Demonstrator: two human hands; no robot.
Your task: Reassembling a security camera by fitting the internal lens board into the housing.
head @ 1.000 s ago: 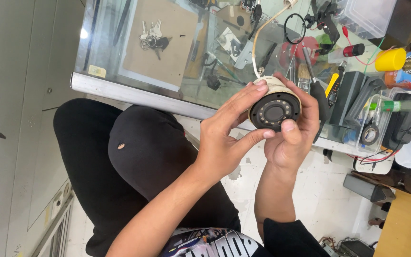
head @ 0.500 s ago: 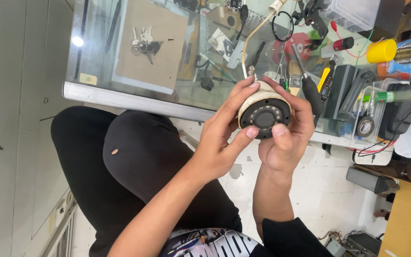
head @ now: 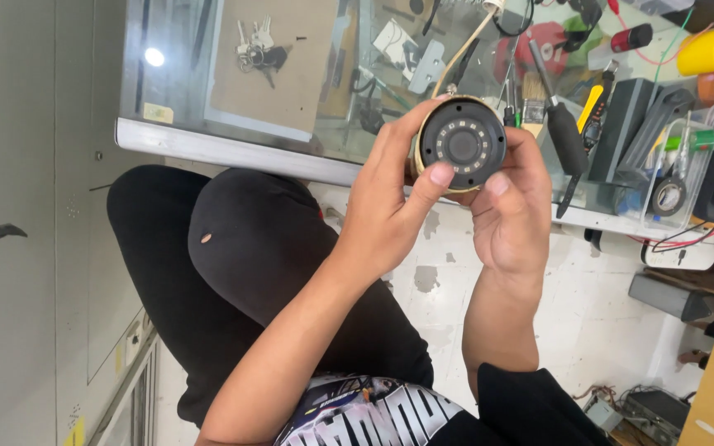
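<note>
Raised slightly — both hands (head: 448, 206) grip round camera (head: 462, 144).

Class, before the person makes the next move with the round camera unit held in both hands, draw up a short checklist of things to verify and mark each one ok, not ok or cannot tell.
1. Camera unit gripped by both hands: ok; left hand and right hand wrap its sides.
2. Black front face in view, toward the person: ok.
3. Thumbs off the centre lens: ok; they press on the lower rim.
4. Cable free of the tools on the glass table: cannot tell.
5. Screwdriver close by: ok; it lies just right of the unit.
6. Rim fully seated: cannot tell.
</note>
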